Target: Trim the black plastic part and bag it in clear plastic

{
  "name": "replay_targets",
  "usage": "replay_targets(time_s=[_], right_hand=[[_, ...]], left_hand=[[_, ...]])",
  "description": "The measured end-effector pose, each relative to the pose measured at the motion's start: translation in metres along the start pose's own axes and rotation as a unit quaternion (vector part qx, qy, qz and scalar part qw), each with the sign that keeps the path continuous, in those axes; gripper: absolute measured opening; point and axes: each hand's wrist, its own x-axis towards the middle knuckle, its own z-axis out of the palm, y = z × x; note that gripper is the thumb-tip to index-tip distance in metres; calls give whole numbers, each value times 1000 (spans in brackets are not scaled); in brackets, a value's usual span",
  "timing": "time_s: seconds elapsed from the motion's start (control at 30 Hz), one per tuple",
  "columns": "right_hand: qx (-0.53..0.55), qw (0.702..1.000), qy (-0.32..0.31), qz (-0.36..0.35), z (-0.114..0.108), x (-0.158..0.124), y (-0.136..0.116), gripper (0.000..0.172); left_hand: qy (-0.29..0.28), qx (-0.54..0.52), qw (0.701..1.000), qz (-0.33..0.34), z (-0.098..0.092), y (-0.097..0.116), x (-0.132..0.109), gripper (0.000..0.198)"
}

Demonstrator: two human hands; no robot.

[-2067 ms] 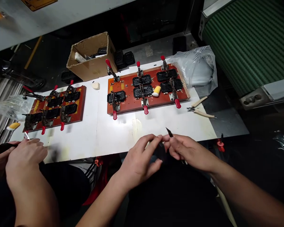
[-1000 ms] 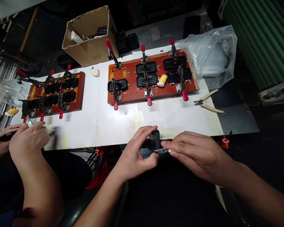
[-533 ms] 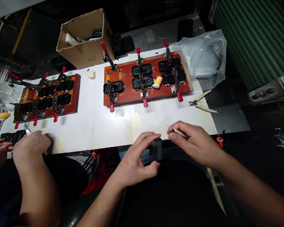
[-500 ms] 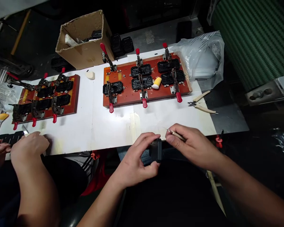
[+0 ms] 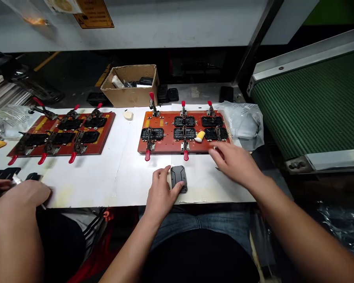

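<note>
Two hands in play here: our left hand (image 5: 162, 196) has a light grip on a flat black rectangular plastic case (image 5: 177, 176), thumb on its top face, fingertips along its left edge. Our right hand (image 5: 234, 161) is palm down with bent fingers, by the near right corner of the board; we honestly can't tell if it's holding anything. A dark pointed sliver (image 5: 218, 169) pokes out beneath it, too little showing to name.

The case lies flat at the near edge of the white tabletop (image 5: 129, 169), so we'd call this the steadying or setting-down step. Whatever comes next calls for a steady left hand, and for the right to mind the clamps.

Just beyond sits a red-brown rectangular board (image 5: 168, 138), with metal toggle clamps with red handles (image 5: 185, 155), black ribbed plastic parts (image 5: 184, 121) and a small yellow-and-white rounded piece (image 5: 200, 136). Farther out: an open brown cardboard box (image 5: 129, 97) far left of it, a clear plastic bag (image 5: 252, 127) to the right, and a co-worker's hand (image 5: 23, 194) near left.
</note>
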Motion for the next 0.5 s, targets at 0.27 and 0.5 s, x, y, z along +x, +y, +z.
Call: replay_targets(time_s=[0.27,0.5], right_hand=[[-145,979,-125,67,7,102,-15,42],[171,979,-37,-100,45,-29,-18,39]], left_hand=[[-107,60,970,209,-3,-20,-1,96],[-82,34,973,211,9,-14,-7,97]])
